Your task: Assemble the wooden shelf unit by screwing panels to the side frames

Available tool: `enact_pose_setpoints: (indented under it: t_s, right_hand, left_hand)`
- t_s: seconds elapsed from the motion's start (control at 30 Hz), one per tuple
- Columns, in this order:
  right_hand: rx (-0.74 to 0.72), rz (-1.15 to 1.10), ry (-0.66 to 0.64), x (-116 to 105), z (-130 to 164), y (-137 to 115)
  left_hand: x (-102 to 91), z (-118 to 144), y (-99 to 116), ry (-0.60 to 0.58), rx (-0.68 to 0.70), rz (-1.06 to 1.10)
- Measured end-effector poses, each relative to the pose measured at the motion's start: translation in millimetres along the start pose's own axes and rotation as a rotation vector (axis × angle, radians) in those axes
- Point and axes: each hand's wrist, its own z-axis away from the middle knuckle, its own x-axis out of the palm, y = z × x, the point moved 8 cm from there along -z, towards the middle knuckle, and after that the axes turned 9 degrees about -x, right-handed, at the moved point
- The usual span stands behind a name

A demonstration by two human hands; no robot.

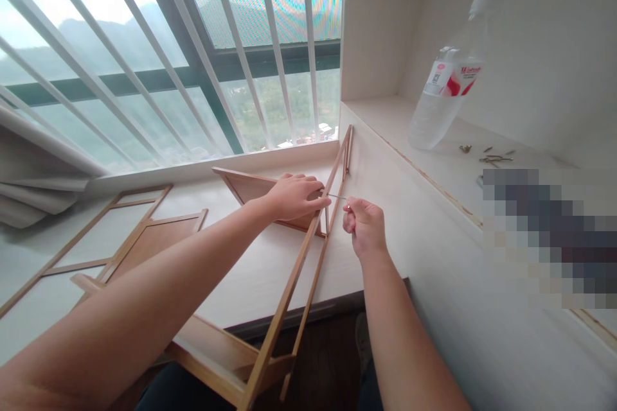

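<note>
A barred window (pixel 212 51) takes up most of the far side, and below it runs a pale ledge (pixel 250 276) with a dark front edge. On the right stands a white shelf unit (pixel 380 122); on the left a grey curtain (pixel 38 173) is bunched.

The wooden frame (pixel 295 276) is tilted across the right part of the ledge, its far end by the window corner, its near end out past the front edge, close to the person's legs. It has two slim rails running nearly side by side and a thin brown panel (pixel 248 187) set off to one side. I would guess it is light for its length and stiff along the rails, but apt to twist or swing at its joints. The rails look smooth yet easy to grip; best to take hold of one near a joint and spare the panel, which may crack if pressed. A second wooden frame (pixel 149 244) lies flat to the left.

A part-filled water bottle (pixel 436 115) stands on the shelf.

The left hand (pixel 296 196) lies palm down at the upper rail, thumb and fingertips only narrowly apart; whether they clamp the wood or merely steady it, I cannot tell. The right hand (pixel 364 221) is curled tight about the end of a thin metal rod (pixel 336 196), which points at the rail by the left fingertips.

Smallest are the loose metal fittings (pixel 496 158) scattered beside the bottle.
</note>
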Motion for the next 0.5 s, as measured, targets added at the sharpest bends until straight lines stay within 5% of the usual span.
enact_pose_setpoints:
  t_s: [0.33, 0.5]
  right_hand:
    - [0.352, -0.223, -0.006, 11, 7, 11]
    - [0.367, -0.248, -0.035, 14, 8, 12]
  left_hand:
    - [1.0, 1, 0, 0.014, -0.016, -0.026]
    - [0.5, 0, 0, 0.004, -0.012, -0.025]
